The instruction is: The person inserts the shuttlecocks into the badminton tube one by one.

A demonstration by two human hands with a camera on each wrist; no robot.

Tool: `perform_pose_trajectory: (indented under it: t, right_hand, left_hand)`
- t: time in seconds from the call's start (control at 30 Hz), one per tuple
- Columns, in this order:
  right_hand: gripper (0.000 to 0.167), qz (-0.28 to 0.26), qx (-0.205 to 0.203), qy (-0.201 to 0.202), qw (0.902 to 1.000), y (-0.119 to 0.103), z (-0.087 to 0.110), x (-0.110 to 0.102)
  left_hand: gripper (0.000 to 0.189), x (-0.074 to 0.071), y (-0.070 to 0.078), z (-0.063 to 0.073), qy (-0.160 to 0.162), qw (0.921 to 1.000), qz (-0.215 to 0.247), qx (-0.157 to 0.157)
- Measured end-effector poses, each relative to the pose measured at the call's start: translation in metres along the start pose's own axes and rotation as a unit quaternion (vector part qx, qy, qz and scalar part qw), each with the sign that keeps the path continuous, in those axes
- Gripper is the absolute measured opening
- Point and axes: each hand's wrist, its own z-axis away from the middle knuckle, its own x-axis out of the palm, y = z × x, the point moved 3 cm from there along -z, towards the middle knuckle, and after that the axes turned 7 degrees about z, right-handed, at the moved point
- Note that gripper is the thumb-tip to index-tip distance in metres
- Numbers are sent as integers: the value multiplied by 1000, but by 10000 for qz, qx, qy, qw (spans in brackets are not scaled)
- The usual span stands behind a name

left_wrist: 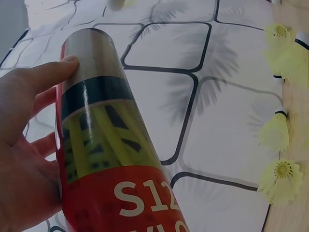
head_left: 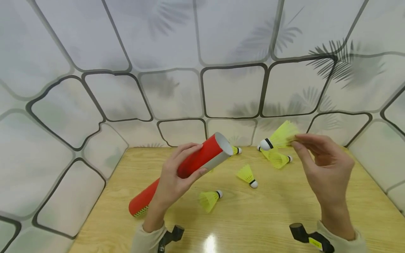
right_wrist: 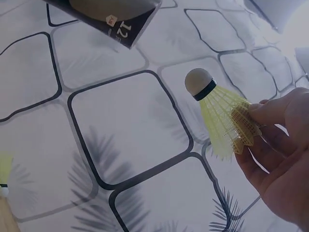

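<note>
My left hand point(head_left: 171, 181) grips a red shuttlecock tube point(head_left: 205, 154), fingers over the top and thumb along its near side. The tube tilts up to the right, its open end facing my right side. Through a clear window in the left wrist view, yellow shuttlecocks point(left_wrist: 104, 137) show inside it. My right hand point(head_left: 330, 168) pinches a yellow shuttlecock point(head_left: 282, 135) by its skirt edge between thumb and fingers. Its white cork with a black band points left, toward the tube, with a gap between them.
On the wooden table point(head_left: 253, 218) lie several loose shuttlecocks: one near the front point(head_left: 209, 201), one in the middle point(head_left: 246, 174), another at back right point(head_left: 279, 160). One more point(head_left: 236, 150) is partly hidden behind the tube. A patterned cloth wall point(head_left: 234, 91) rises behind and at both sides.
</note>
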Motion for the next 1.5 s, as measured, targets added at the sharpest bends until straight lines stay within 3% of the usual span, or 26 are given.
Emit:
perform_pose_trajectory:
  t: [0.2,0.37,0.73,0.9,1.17,1.5]
  right_hand:
    - [22,-194,-25,248,9995,-3,6,13]
    - [21,-313,-104,117,9994,1,14,28]
    - [19,188,-267,-152,9994,12,30,52]
    - [19,282,-396,-359,9982,12,35,61]
    - [31,936,-366,-927,9906,15,41,76]
    - [37,1085,-310,-1564,9812,17,46,84]
  left_hand:
    - [57,7,2,3,-79,9999,59,69]
    - [57,10,3,4,-92,9997,118,168]
    - [58,13,3,4,-130,9998,131,98]
    - [57,17,4,3,-164,9995,243,128]
    - [57,17,6,0,-146,9991,251,309]
    - [56,20,5,0,-195,9988,328,314]
